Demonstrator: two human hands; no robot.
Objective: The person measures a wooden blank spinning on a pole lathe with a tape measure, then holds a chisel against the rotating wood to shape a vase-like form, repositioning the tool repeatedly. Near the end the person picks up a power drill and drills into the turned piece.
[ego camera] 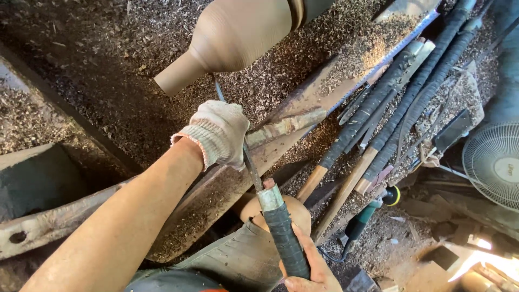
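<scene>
A smooth brown wooden workpiece (232, 38), vase-shaped with a narrow neck, is mounted at the top of the view. My left hand (219, 135) wears a white knit glove and grips the metal blade of a long turning chisel (251, 162) against the tool rest (286, 127). The blade's tip touches the underside of the workpiece. My bare right hand (308, 267) holds the chisel's black tape-wrapped handle (284, 238) low at the bottom of the view.
Wood shavings (108, 70) cover the bed and floor. Several more long tape-wrapped chisels (400, 103) lie on a shelf to the right. A white fan (494, 162) stands at the right edge. A green-handled tool (367, 213) lies below the shelf.
</scene>
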